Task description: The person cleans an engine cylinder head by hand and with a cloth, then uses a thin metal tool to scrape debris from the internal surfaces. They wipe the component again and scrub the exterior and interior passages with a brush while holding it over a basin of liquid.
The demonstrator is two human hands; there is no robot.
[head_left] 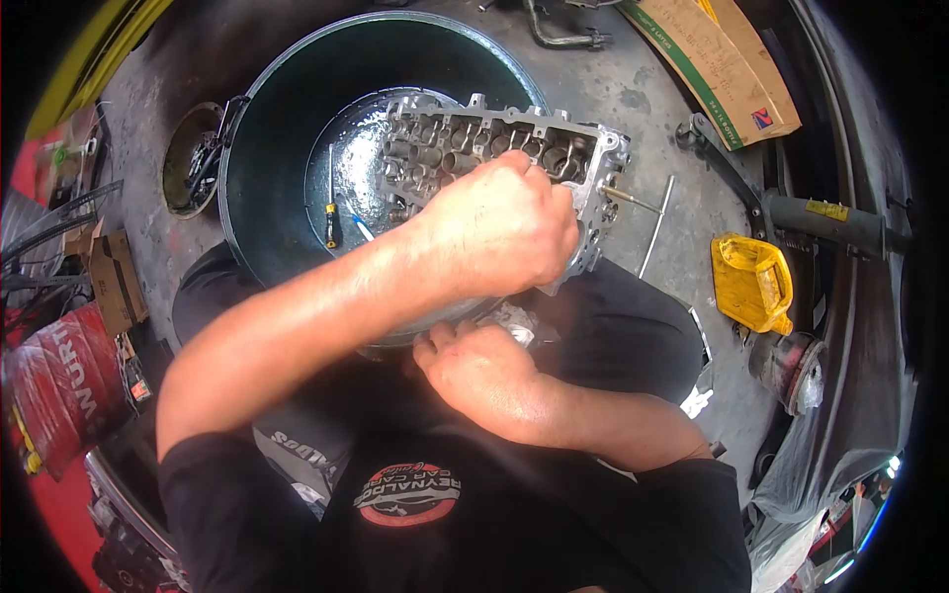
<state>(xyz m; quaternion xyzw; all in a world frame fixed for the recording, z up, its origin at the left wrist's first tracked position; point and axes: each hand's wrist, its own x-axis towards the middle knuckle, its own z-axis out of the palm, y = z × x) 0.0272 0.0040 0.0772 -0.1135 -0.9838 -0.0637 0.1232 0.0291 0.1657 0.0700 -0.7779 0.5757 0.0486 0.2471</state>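
Observation:
A metal cylinder head [484, 128] lies tilted across the round dark tub [259, 128], its right end over my lap. My left hand [514, 222] is closed in a fist over the head's open valve side; whatever it grips is hidden beneath the fingers. Below it, by the tub's near rim, my right hand [479, 376] has curled fingers, their tips hidden from view. A crumpled whitish piece [516, 321], perhaps a rag, shows just behind that hand. A yellow-and-black screwdriver [332, 225] and a blue-and-white thin tool [363, 228] lie inside the tub.
A T-shaped metal bar [656, 225] is right of the cylinder head. Farther right are a yellow jug [751, 282] and a cardboard box [727, 74]. A smaller round container [188, 163] with metal parts stands left of the tub, a red drum [69, 385] at far left.

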